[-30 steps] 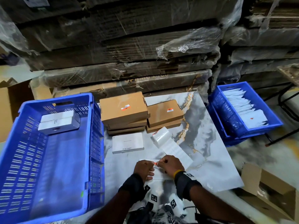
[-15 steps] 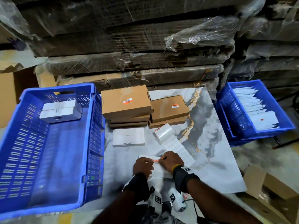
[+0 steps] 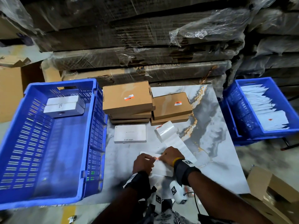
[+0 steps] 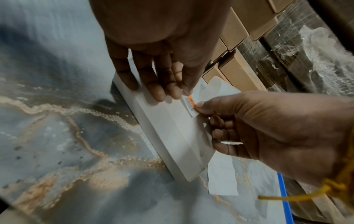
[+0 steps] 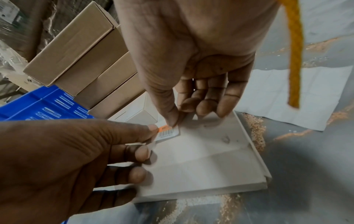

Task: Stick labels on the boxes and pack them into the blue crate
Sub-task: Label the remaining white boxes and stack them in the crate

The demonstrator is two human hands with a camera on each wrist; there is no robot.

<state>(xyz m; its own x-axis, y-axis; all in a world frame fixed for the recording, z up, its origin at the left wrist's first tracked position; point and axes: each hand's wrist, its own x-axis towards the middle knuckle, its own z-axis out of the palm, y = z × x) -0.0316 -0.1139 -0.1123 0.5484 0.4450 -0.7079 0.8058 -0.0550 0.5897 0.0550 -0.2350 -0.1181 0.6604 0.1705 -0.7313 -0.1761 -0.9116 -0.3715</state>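
- The left hand (image 3: pixel 143 164) rests on the white box (image 5: pixel 201 163) lying flat on the marble tabletop (image 3: pixel 210 126), fingers (image 4: pixel 145 78) fairly straight on its top, thumb and forefinger tip pinching one end of the small barcode label (image 5: pixel 168 133).
- The right hand (image 3: pixel 171 156) pinches the label's other end between thumb and forefinger, its other fingers curled with their tips on the box.
- The label, white with an orange band, sits between the two hands at the box's far edge; whether it is fully stuck down cannot be told.
- Just beyond the right hand lies the label roll (image 3: pixel 165 130), its backing strip trailing under that wrist.
- Beyond the left hand lies a second white box (image 3: pixel 130 133); farther on stand two stacks of brown boxes (image 3: pixel 127 99).
- Left of the left hand sits the blue crate (image 3: pixel 48 196), one box (image 3: pixel 63 105) in its far corner.
- Well right of the right hand, a smaller blue crate (image 3: pixel 242 113) holds white packets.
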